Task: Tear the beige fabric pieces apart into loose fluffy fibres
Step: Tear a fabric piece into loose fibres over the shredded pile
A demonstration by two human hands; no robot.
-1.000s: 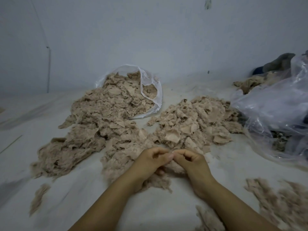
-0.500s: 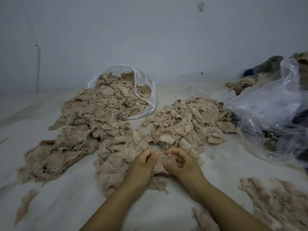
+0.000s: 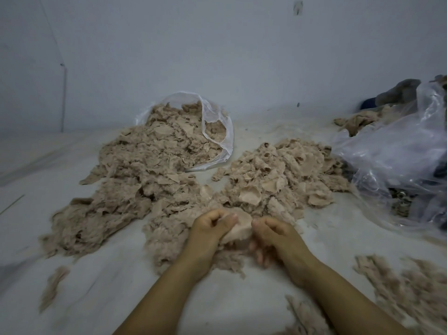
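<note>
A: Beige fabric piece [image 3: 239, 229] sits between both hands, low centre, just above the fluffy fibres [image 3: 169, 240] at the near end of the heap. Long axis runs roughly left-right, flat face tilted up toward the camera.

B: Grip?

A: Left hand [image 3: 211, 228] has fingers curled, thumb pinching the piece's left edge. Right hand [image 3: 272, 232] pinches the right edge, lower fingers blurred. Hands close together, only the piece spanning the gap. Both forearms come in from the bottom edge, angled inward.

B: Room around them?

A: White surface [image 3: 101, 291] is bare near-left and between the forearms. Torn-piece pile [image 3: 278, 175] lies just behind the hands, a bigger pile [image 3: 150, 160] spills from the clear bag [image 3: 217, 131] behind-left. Crumpled plastic bag [image 3: 396, 165] takes the right side, well apart from the hands. More fluff [image 3: 406, 286] near-right, small tuft [image 3: 54, 284] near-left.

B: Edges?

A: Wall [image 3: 217, 56] meets the surface behind the 2 piles. Surface edge not visible.
</note>
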